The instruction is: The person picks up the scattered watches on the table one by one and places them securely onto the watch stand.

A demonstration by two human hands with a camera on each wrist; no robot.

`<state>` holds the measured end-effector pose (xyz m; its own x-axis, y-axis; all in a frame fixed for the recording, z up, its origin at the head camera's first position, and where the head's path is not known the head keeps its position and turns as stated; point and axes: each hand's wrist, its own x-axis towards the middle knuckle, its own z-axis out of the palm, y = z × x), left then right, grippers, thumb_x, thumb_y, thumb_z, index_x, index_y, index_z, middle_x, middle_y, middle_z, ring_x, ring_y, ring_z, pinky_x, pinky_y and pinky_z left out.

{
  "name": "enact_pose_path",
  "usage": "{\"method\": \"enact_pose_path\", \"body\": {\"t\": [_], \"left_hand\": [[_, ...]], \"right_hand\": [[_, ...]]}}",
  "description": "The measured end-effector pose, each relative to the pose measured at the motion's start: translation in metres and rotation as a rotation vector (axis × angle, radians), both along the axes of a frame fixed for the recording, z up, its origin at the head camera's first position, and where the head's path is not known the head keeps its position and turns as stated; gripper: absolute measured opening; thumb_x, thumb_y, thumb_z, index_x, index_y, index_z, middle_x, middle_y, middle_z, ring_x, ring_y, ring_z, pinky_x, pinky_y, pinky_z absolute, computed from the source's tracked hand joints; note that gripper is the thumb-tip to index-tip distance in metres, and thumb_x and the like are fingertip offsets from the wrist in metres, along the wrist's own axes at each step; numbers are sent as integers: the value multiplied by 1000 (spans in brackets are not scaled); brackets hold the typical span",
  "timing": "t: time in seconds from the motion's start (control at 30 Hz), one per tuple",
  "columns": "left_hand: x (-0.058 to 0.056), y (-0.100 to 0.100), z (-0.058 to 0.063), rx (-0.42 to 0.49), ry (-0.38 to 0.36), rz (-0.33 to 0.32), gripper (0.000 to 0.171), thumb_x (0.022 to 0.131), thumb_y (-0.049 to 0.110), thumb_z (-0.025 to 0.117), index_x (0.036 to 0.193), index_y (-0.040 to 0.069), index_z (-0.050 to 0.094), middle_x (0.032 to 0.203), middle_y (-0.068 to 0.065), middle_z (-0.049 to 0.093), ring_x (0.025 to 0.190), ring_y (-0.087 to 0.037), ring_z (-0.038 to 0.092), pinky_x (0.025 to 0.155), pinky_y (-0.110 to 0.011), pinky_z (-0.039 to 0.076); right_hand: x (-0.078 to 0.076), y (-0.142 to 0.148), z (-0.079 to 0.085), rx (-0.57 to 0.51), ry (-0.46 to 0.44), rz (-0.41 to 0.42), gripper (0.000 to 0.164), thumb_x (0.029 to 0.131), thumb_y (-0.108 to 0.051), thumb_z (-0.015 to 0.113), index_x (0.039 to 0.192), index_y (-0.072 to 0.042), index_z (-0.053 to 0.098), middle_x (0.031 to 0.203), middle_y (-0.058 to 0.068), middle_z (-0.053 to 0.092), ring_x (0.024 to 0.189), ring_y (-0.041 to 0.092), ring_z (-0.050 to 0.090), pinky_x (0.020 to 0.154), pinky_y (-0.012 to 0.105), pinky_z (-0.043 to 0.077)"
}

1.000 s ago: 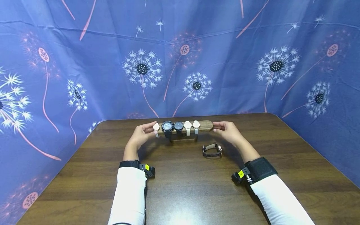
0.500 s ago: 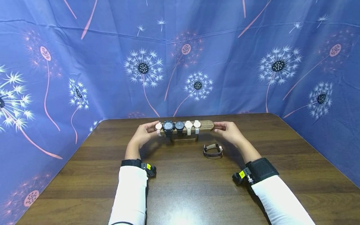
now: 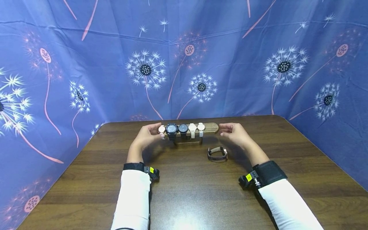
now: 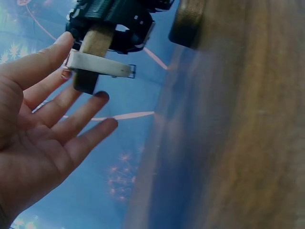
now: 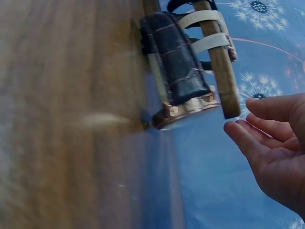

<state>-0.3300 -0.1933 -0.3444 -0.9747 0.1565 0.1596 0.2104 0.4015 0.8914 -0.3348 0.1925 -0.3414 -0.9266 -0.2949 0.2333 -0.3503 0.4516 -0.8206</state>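
A wooden watch stand (image 3: pixel 212 128) bears several wristwatches in a row. At its left end sits a white-strapped wristwatch (image 3: pixel 161 129) with a rose-gold case; my left hand (image 3: pixel 145 137) pinches it between thumb and forefinger. In the left wrist view its strap (image 4: pixel 97 64) loops around the bar's end, and the other fingers are spread. My right hand (image 3: pixel 236 134) is just off the stand's right end, fingers loosely extended and holding nothing. Nearer me lies a dark-strapped wristwatch (image 3: pixel 217 154) on its side, large in the right wrist view as a stitched strap (image 5: pixel 178 62).
The brown wooden table (image 3: pixel 187 185) reaches toward a blue dandelion-print cloth (image 3: pixel 230 57) hanging behind. On the stand are a large black watch (image 3: pixel 172 129), a smaller black watch (image 3: pixel 183 129) and two pale-strapped watches (image 3: pixel 201 127).
The left-end watch has shifted slightly right along the stand with my left hand. My right hand has drawn a little away from the stand's right end. The loose watch stays put.
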Motion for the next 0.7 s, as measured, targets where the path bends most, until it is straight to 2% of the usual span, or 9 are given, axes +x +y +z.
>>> {"method": "enact_pose_path", "body": {"t": [0.17, 0.37, 0.53, 0.7], "left_hand": [[6, 1, 15, -111, 33, 45, 61, 86, 16, 76, 141, 5, 51, 134, -17, 57, 122, -31, 55, 103, -45, 43], [15, 4, 36, -237, 190, 81, 50, 88, 26, 73, 131, 4, 60, 126, -20, 62, 117, -35, 58, 99, -48, 46], [23, 15, 52, -242, 262, 53, 42, 86, 21, 75, 123, 3, 66, 110, -17, 70, 101, -30, 67, 89, -45, 52], [33, 36, 64, -254, 297, -39, 35, 86, 16, 75, 117, 2, 69, 102, -14, 73, 91, -25, 70, 80, -40, 56]], "right_hand": [[2, 8, 11, 4, 30, 3, 45, 90, 6, 62, 132, 15, 49, 129, 32, 55, 119, 43, 54, 96, 40, 49], [9, 20, 24, 57, 18, 73, 50, 91, -5, 67, 135, 10, 50, 132, 28, 54, 119, 43, 55, 95, 44, 49], [17, 26, 32, 177, 33, 128, 44, 91, -13, 69, 129, 5, 58, 127, 22, 61, 113, 37, 60, 93, 46, 50], [23, 24, 37, 224, 92, 141, 38, 90, -15, 70, 122, 4, 63, 118, 18, 67, 106, 31, 64, 89, 44, 52]]}}
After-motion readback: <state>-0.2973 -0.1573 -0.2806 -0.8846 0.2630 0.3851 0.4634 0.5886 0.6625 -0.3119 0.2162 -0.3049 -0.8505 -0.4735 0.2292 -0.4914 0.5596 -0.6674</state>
